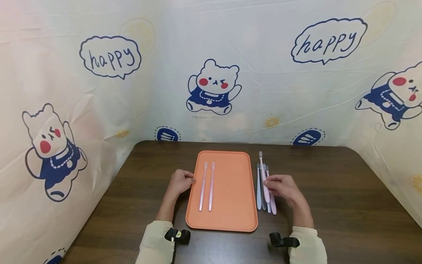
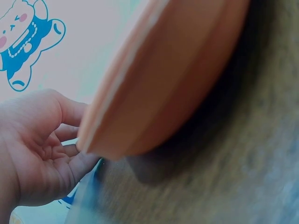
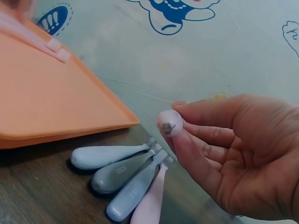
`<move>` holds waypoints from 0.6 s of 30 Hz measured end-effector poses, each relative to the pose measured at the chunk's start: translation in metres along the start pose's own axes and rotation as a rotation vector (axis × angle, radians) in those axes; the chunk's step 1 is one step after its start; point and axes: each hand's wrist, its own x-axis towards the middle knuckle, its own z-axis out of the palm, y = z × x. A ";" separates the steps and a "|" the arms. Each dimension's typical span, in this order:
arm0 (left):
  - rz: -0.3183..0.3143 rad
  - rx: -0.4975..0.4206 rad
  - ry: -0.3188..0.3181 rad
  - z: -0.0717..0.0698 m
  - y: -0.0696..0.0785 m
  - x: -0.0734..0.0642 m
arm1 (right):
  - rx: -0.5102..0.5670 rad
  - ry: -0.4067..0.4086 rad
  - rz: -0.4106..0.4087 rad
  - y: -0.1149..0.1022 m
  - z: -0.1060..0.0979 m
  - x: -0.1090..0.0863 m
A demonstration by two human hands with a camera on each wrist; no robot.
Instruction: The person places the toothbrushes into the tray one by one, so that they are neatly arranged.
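My right hand [image 1: 286,189] pinches a pink toothbrush [image 1: 265,192] between thumb and fingers, head pointing away from me. In the right wrist view the butt end of this toothbrush [image 3: 169,123] faces the camera. Below it several toothbrushes lie fanned on the table: a pale blue one [image 3: 107,157], a grey one [image 3: 122,176], a blue one [image 3: 131,196] and a pink one [image 3: 150,200]. At the left edge of an orange tray [image 1: 232,194], my left hand [image 1: 179,181] grips the rim. Two pink toothbrushes [image 1: 202,190] lie side by side on the tray's left half.
A dark wooden table [image 1: 339,190] carries everything. Behind and around it hangs a pale curtain [image 1: 263,88] printed with bears and the word "happy". Each sleeve bears a black wrist camera, one on the left [image 1: 182,237] and one on the right [image 1: 285,240].
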 end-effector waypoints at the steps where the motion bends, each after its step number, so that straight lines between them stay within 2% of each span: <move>1: 0.001 -0.001 -0.001 0.000 0.000 0.000 | 0.005 -0.002 -0.001 -0.001 0.001 0.000; 11: 0.003 0.002 0.002 0.001 -0.001 -0.003 | 0.001 -0.035 -0.013 -0.007 0.015 0.000; 18: 0.012 0.002 0.007 0.000 0.000 -0.001 | 0.052 -0.063 -0.020 -0.014 0.027 0.001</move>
